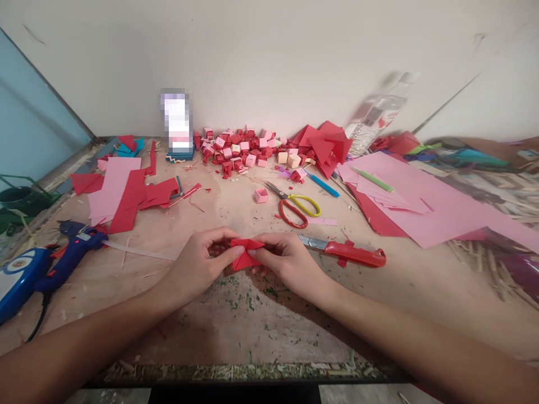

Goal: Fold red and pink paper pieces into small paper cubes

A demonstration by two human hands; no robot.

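Between my two hands is a small piece of folded red paper (243, 261), creased and held just above the table. My left hand (209, 257) pinches its left side, thumb on top. On the right side my right hand (283, 253) grips it the same way, with the thumb pressed near the middle. The fingers beneath the paper are partly hidden. Beyond my hands sit a small pink paper box (261, 195) and scissors (295, 209) with one yellow and one red handle. A red utility knife (356, 253) lies right of my right hand, its blade end near my wrist.
Small red and pink paper boxes (236, 148) are heaped by the wall, near a phone (176, 120) on a stand. At left lie a blue glue gun (69, 255) and paper scraps (126, 196). Pink sheets (438, 207) and a plastic bottle (379, 120) are at right.
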